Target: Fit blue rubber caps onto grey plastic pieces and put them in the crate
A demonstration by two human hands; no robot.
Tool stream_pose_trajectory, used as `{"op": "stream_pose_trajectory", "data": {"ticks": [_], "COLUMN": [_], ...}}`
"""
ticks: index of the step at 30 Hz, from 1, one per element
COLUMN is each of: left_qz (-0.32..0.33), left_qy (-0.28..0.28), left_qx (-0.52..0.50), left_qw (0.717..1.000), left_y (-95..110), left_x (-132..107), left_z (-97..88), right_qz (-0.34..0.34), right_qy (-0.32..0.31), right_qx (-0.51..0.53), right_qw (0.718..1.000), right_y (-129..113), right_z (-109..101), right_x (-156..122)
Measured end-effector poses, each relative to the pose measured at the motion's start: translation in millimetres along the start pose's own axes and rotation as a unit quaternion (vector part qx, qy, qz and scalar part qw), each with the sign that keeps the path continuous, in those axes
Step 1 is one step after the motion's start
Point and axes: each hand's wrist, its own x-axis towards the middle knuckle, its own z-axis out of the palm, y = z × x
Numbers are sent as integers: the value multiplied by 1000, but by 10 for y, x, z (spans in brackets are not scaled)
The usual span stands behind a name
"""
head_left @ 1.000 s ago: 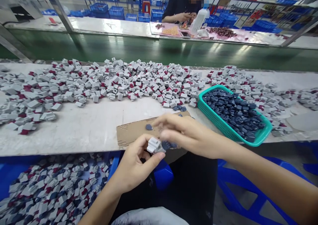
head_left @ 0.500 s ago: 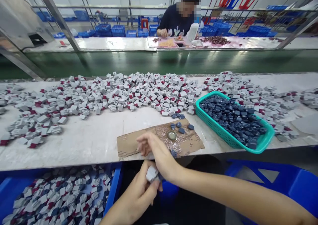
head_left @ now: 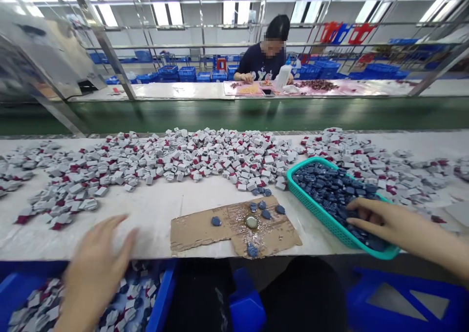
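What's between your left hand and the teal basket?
In the head view, a cardboard sheet dotted with dark blue pieces lies between the left hand and teal basket.

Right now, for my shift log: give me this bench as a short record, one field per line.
Left hand: blurred, fingers spread, over a blue bin of grey-and-red pieces; nothing visible in it.
Right hand: fingers on dark blue pieces in a teal plastic basket.
Nearby: cardboard sheet with more blue pieces and a round glossy disc.
Rest: grey-and-red pieces spread along the white bench; a co-worker at the far bench.
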Motion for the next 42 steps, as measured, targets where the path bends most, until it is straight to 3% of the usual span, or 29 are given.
{"op": "stream_pose_trajectory", "data": {"ticks": [3,6,9,13,17,20,22,26,29,31,34,37,42], "left_qz": [82,76,46,-21,-161,-241,-267,-303,-314,-310,-293,-290,-303], "left_qy": [-77,-114,-118,-130,-145,-167,-191,-235,-273,-301,-322,-293,-243], "left_qx": [2,-43,-113,-264,-442,-543,-591,-650,-701,-718,-698,-676,-664], "left_qw": [994,990,986,955,871,787,737,657,579,546,568,611,639], "left_y": [460,722,739,612,574,651,739,902,951,952,947,955,930], "left_x": [498,916,1053,894,638,478,397,288,233,200,155,112,27], "left_z": [581,972,1057,846,635,601,615,641,642,648,675,701,651], "right_qz": [-50,-43,-35,-49,-41,-11,1,9,1,-10,-27,-56,-90], "right_qy": [1,29,41,56,156,111,86,101,65,23,-62,-127,-106], "right_qx": [-66,-104,-111,-74,119,213,188,132,214,288,359,417,465], "right_qw": [997,993,992,994,980,971,978,986,975,957,931,898,874], "right_y": [-132,-163,-105,-91,-249,-437,-549,-702,-853,-1003,-1263,-1485,-1698], "right_z": [55,75,67,21,-43,-108,-155,-191,-159,-120,-25,123,432], "right_x": [30,50,99,149,67,-10,-16,36,18,-36,-120,-134,-14]}}
